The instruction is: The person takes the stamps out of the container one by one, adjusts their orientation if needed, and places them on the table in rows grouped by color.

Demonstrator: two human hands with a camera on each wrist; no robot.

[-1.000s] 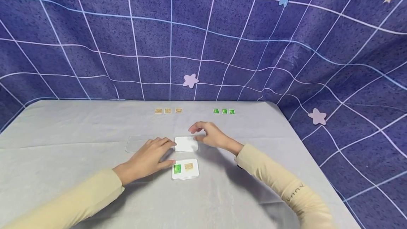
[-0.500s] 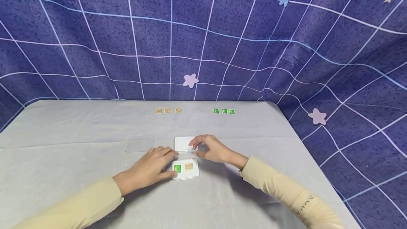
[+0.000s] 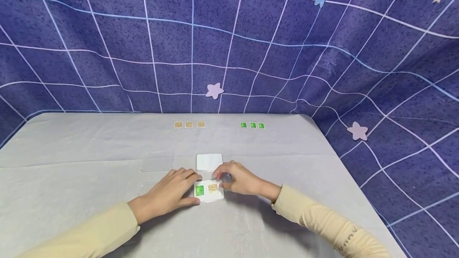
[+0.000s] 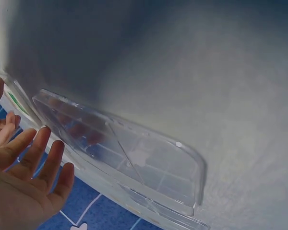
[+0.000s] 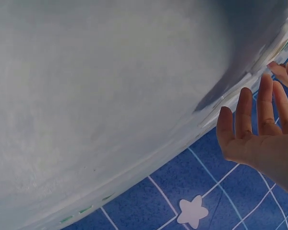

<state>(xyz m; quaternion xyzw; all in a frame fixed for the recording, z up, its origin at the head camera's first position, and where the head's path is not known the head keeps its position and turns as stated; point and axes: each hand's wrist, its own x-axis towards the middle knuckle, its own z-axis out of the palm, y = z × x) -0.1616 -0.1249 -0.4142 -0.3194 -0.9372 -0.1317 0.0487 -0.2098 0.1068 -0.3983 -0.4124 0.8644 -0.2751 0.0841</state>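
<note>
A shallow clear plastic case point(image 3: 209, 197) with a white base lies in front of me in the head view. One green stamp-like square point(image 3: 199, 190) and one tan square point(image 3: 213, 187) sit in it. My left hand point(image 3: 166, 192) is at its left side, thumb by the near corner and loosely bent fingers by the far corner. At the right side, my right hand point(image 3: 242, 178) has its thumb and fingertips close to the far corner. Both wrist views show relaxed, parted fingers; firm contact with the case cannot be made out.
Behind it lies another case point(image 3: 209, 162), white inside. Two transparent lid-like pieces point(image 3: 157, 161) lie to the left, the nearer piece point(image 3: 145, 188) partly under my left hand. Three tan squares point(image 3: 189, 124) and three green squares point(image 3: 253, 125) line the table's back.
My right hand has come nearer, from the white case at the back to the front case's right side. My left hand has shifted slightly nearer, along the front case's left side.
</note>
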